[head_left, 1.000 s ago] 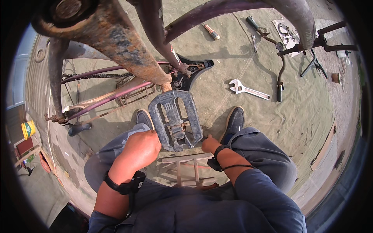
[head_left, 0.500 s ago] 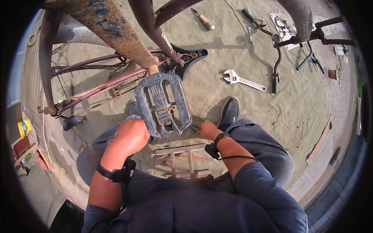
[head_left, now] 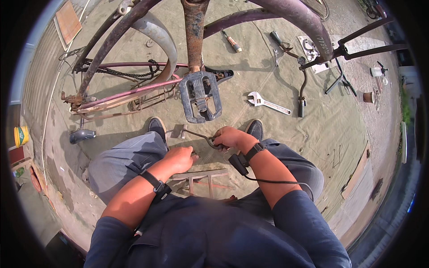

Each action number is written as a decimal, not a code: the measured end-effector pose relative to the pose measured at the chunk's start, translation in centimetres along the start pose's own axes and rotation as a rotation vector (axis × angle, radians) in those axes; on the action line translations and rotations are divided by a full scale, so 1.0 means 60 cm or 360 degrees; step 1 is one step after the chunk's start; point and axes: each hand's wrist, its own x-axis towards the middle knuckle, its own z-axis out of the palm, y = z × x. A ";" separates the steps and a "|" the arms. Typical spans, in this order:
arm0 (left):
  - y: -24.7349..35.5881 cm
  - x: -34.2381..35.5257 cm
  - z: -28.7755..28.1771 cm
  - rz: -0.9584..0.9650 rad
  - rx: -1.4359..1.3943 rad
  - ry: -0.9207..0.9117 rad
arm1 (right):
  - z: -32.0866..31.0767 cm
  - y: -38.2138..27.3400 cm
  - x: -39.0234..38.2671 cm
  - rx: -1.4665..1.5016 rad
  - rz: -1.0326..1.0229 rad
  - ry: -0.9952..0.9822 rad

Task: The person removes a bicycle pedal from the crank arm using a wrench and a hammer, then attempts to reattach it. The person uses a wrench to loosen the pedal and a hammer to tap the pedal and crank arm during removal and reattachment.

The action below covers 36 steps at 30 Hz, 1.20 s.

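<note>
A navy short-sleeved shirt, grey trousers, black wrist straps and seemingly dark shoes are worn.

My left forearm points between one and two o'clock, left grip loosely bent, back uppermost; my right forearm aims toward eleven, right grip clenched, at the left one's two o'clock.

The right hand covers part of the dark bent rod, and whether the left hand holds anything between its fingers cannot be told. The far edge of view cuts off the rusty crank arm, while the black saddle is partly hidden behind the pedal. Small parts at far right are too tiny to identify; the dark shirt hides the wooden stand's near side.
</note>
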 end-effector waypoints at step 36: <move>-0.080 -0.350 0.001 0.0605 -0.3275 0.0225 | 0.233 -0.370 -0.218 -0.0858 -0.1418 0.1758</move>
